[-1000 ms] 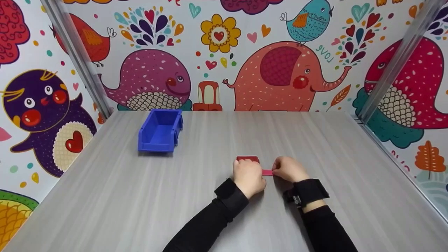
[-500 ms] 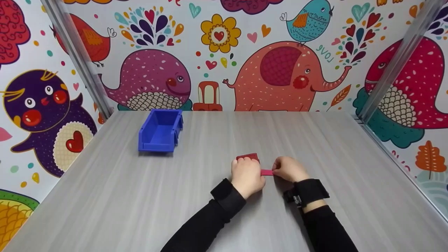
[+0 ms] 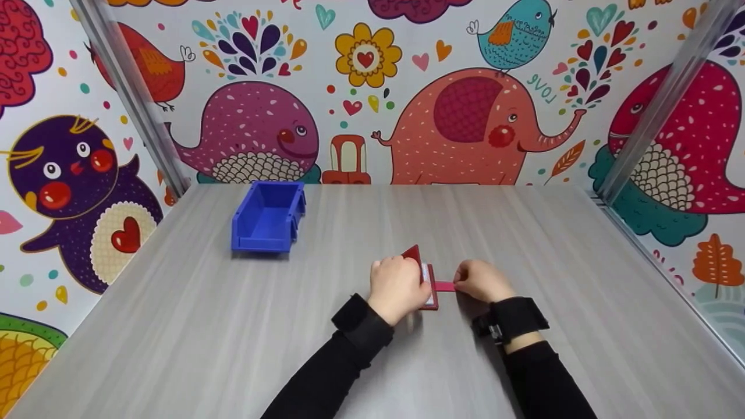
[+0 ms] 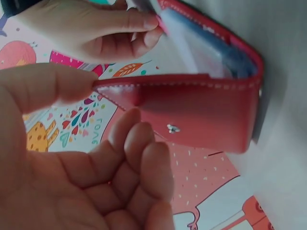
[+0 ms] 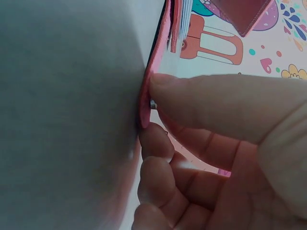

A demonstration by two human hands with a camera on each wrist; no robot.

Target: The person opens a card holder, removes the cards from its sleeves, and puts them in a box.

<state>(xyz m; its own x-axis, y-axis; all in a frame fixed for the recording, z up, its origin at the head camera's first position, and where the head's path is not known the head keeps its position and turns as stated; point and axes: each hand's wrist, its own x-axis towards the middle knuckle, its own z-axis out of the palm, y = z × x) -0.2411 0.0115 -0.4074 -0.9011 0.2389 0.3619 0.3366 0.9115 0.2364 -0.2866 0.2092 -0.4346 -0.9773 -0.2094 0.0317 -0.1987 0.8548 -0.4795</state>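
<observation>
Landmark: small red leather-look wallet with pale stitching (image 4: 206, 110), lying partly open on the grey wood-grain table (image 3: 174, 326); its front cover stands tilted up, pale inner sleeves showing. Long axis of the body runs away from the person; the narrow pink-red strap (image 3: 445, 286) leaves its right side, roughly square to that axis.

Left hand (image 3: 398, 289): on the wallet's left side and the nearer of the two to its body. Thumb tip meets the raised cover's free edge in a pinch, remaining fingers curled by the outer face; contact of each one cannot be told.

Right hand (image 3: 482, 280): right of the wallet, apart from its body. Thumb and forefinger closed on the strap's end, beside a metal stud (image 5: 153, 104); others curled.

Blue plastic open-front bin (image 3: 261, 244): beyond and left of the wallet, well apart.
</observation>
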